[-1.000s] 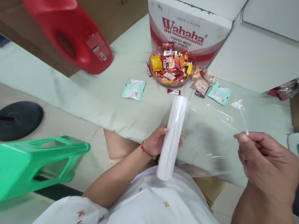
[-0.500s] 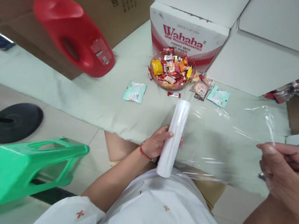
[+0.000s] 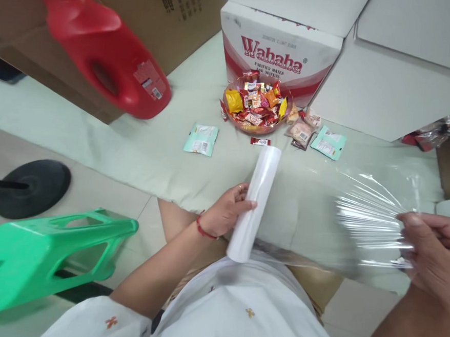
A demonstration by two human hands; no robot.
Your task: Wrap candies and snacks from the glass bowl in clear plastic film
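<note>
My left hand (image 3: 232,210) is wrapped round a roll of clear plastic film (image 3: 257,196), held tilted over the table's near edge. From the roll a stretch of film (image 3: 371,220) runs to the right, transparent and creased where it gathers. My right hand (image 3: 431,244) pinches the film's free end between thumb and fingers. Beyond the roll stands a glass bowl (image 3: 256,128) heaped with wrapped sweets (image 3: 256,105). A small red wrapped sweet (image 3: 260,141) lies just past the roll's far end. Light-green packets lie on both sides, one left (image 3: 201,139) and one right (image 3: 329,143).
Behind the bowl is a white Wahaba carton (image 3: 275,54). A large red bottle (image 3: 112,63) stands at the left by a brown carton (image 3: 150,24). On the floor at lower left are a green stool (image 3: 22,257) and a round black base (image 3: 34,186).
My right hand has drawn slightly further right, and the film is now pulled into tight creases near it. The roll in my left hand has shifted a little left.
</note>
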